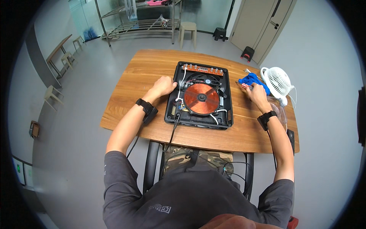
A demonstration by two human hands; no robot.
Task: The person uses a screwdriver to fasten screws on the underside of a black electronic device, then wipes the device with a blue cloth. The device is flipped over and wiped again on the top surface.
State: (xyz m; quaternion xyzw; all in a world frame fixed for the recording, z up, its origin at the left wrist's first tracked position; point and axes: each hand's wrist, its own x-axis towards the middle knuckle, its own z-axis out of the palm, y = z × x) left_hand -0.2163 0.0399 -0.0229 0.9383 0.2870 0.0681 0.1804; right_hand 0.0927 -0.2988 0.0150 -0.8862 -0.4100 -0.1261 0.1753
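Note:
An opened induction cooker [172, 114] lies on the wooden table in front of me. Its black housing holds a round copper coil [201, 93], white wires and an orange circuit board [202, 69] along the far edge. My left hand [164, 85] is closed at the housing's left rim, with curled fingers and the thumb against the edge. To the right of the cooker, my right hand [258, 94] is wrapped round a screwdriver [246, 86] with a red and clear handle, its thin shaft pointing left. A blue cloth [251, 79] lies just beyond that hand.
A white fan [277, 82] stands at the table's right edge, near a clear plastic bag [277, 107]. The cooker's black cord [174, 131] hangs over the near edge of the table [133, 82]. Farther off are a metal rack [141, 26] and several stools.

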